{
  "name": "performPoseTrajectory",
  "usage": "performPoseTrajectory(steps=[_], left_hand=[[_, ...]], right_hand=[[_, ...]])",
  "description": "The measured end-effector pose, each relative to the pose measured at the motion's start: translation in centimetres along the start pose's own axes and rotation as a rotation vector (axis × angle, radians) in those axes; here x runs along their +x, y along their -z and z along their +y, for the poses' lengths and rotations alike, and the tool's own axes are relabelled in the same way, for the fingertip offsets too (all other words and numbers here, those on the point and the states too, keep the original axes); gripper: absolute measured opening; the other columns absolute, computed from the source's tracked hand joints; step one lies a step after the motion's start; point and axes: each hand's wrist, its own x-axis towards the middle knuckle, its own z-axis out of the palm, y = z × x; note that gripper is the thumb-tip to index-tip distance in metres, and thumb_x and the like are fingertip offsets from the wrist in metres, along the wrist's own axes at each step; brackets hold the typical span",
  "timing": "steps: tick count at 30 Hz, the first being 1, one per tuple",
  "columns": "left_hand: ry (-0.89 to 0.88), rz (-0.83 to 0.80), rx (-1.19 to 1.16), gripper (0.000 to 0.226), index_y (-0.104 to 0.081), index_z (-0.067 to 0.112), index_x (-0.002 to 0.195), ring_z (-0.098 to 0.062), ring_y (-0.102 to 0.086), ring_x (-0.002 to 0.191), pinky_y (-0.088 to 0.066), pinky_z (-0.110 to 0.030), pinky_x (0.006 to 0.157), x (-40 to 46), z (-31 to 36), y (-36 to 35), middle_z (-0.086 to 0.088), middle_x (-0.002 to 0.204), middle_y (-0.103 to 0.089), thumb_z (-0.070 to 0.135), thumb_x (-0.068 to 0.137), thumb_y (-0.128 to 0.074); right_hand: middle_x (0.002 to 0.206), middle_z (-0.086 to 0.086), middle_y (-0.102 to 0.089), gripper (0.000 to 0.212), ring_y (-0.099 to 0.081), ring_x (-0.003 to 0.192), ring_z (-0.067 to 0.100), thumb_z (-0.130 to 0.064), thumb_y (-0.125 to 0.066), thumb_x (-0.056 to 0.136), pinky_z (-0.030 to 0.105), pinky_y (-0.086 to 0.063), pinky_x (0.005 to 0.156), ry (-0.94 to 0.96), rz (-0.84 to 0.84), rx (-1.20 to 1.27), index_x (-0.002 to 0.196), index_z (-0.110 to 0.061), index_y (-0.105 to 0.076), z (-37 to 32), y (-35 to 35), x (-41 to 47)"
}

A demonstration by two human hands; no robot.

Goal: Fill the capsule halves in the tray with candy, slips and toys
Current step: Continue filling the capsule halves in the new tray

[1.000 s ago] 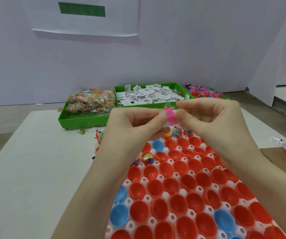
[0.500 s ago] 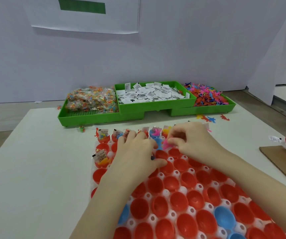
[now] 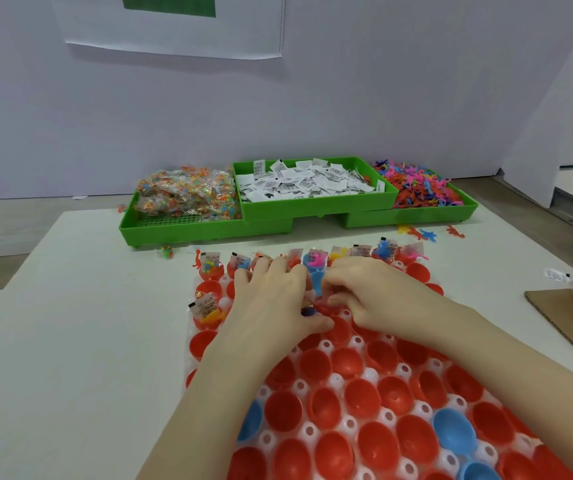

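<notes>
Head view: both hands (image 3: 316, 299) over tray (image 3: 337, 379), fingertips together.

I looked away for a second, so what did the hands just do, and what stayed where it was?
Both hands came down from in front of the green bins to the tray. The right hand lowered the pink toy it pinched among the capsule halves; the toy is now hidden. The left hand settled beside it. The bins and the filled back row stayed put.

Two bare hands and forearms, no sleeves

The left hand (image 3: 274, 299) and right hand (image 3: 378, 299) wear no gloves, rings or watch; both forearms are uncovered down to the frame's bottom edge.
</notes>
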Motion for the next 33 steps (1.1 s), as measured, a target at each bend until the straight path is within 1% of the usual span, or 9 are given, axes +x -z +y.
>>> performPoseTrajectory(steps=[5, 9, 15, 20, 24, 26, 29, 31, 33], left_hand=[[0.012, -0.017, 0.006, 0.044, -0.050, 0.026, 0.104, -0.017, -0.034, 0.110, -0.019, -0.032, 0.079, 0.1, 0.1, 0.0, 0.006, 0.094, -0.030, 0.059, 0.077, -0.057], [0.017, -0.033, 0.018, 0.041, -0.054, 0.027, 0.101, -0.017, -0.035, 0.109, -0.019, -0.033, 0.079, 0.0, 0.0, 0.0, 0.005, 0.093, -0.031, 0.060, 0.078, -0.056], [0.064, 0.035, 0.040, 0.053, -0.045, 0.033, 0.115, -0.013, -0.038, 0.117, -0.021, -0.036, 0.094, -0.8, 0.1, 1.8, 0.011, 0.111, -0.046, 0.070, 0.076, -0.042], [0.202, 0.271, -0.370, 0.046, -0.055, 0.035, 0.087, -0.009, -0.056, 0.092, -0.043, -0.036, 0.088, -0.9, -3.8, 6.9, 0.019, 0.088, -0.058, 0.074, 0.063, -0.045], [0.375, 0.434, -0.671, 0.022, -0.065, 0.014, 0.087, -0.017, -0.056, 0.085, -0.038, -0.024, 0.067, 3.0, -9.1, 7.1, -0.007, 0.094, -0.067, 0.036, 0.087, -0.060], [0.435, 0.363, -0.528, 0.031, -0.066, 0.007, 0.102, -0.025, -0.054, 0.096, -0.040, -0.031, 0.080, 5.5, -12.0, 6.0, -0.015, 0.106, -0.064, 0.033, 0.092, -0.052], [0.489, 0.055, -0.178, 0.047, -0.052, 0.007, 0.128, -0.034, -0.048, 0.119, -0.038, -0.038, 0.099, 7.9, -15.3, 4.2, -0.017, 0.131, -0.053, 0.039, 0.097, -0.037], [0.512, -0.007, -0.062, 0.048, -0.050, 0.012, 0.131, -0.034, -0.049, 0.118, -0.040, -0.039, 0.097, 8.6, -16.6, 2.9, -0.017, 0.132, -0.052, 0.042, 0.097, -0.036], [0.544, 0.108, -0.073, 0.035, -0.060, 0.012, 0.117, -0.034, -0.055, 0.103, -0.044, -0.037, 0.085, 8.9, -17.1, 2.3, -0.019, 0.118, -0.060, 0.035, 0.094, -0.047]], right_hand=[[0.082, -0.004, -0.045, 0.018, -0.047, 0.084, 0.016, 0.000, -0.052, 0.080, 0.031, -0.042, 0.068, 0.003, 0.014, -0.123, 0.078, -0.017, -0.047, -0.2, -0.6, 0.2], [0.087, 0.000, -0.052, 0.020, -0.047, 0.089, 0.018, -0.002, -0.051, 0.078, 0.026, -0.035, 0.067, 0.016, 0.061, -0.230, 0.090, -0.013, -0.062, -0.3, -1.0, 0.1], [0.106, -0.009, -0.064, 0.040, -0.056, 0.101, 0.013, -0.028, -0.061, 0.085, 0.030, -0.046, 0.080, -0.154, 0.073, 0.065, 0.125, -0.031, -0.055, -0.1, 0.6, 0.0], [0.104, -0.017, -0.061, 0.040, -0.054, 0.096, 0.003, -0.039, -0.065, 0.081, 0.024, -0.042, 0.078, -0.117, 0.077, 0.077, 0.120, -0.039, -0.057, 0.5, 1.4, -0.5], [0.089, -0.015, -0.065, 0.035, -0.056, 0.079, 0.002, -0.045, -0.068, 0.075, 0.026, -0.047, 0.075, -0.127, 0.142, 0.229, 0.108, -0.034, -0.066, 1.2, 2.3, -1.1], [0.080, -0.013, -0.066, 0.025, -0.057, 0.073, 0.004, -0.040, -0.068, 0.076, 0.025, -0.047, 0.069, -0.147, 0.208, 0.318, 0.100, -0.031, -0.070, 1.7, 2.5, -1.5], [0.075, -0.015, -0.066, 0.015, -0.057, 0.069, 0.005, -0.040, -0.067, 0.077, 0.024, -0.047, 0.066, -0.192, 0.254, 0.320, 0.087, -0.031, -0.073, 2.5, 2.3, -2.3], [0.068, -0.019, -0.065, 0.009, -0.056, 0.066, 0.003, -0.038, -0.067, 0.076, 0.021, -0.045, 0.062, -0.219, 0.334, 0.301, 0.076, -0.031, -0.072, 3.4, 2.3, -2.7], [0.060, -0.017, -0.063, 0.010, -0.056, 0.060, 0.002, -0.030, -0.068, 0.077, 0.014, -0.040, 0.055, -0.277, 0.527, 0.352, 0.067, -0.030, -0.070, 5.0, 2.5, -2.3]])
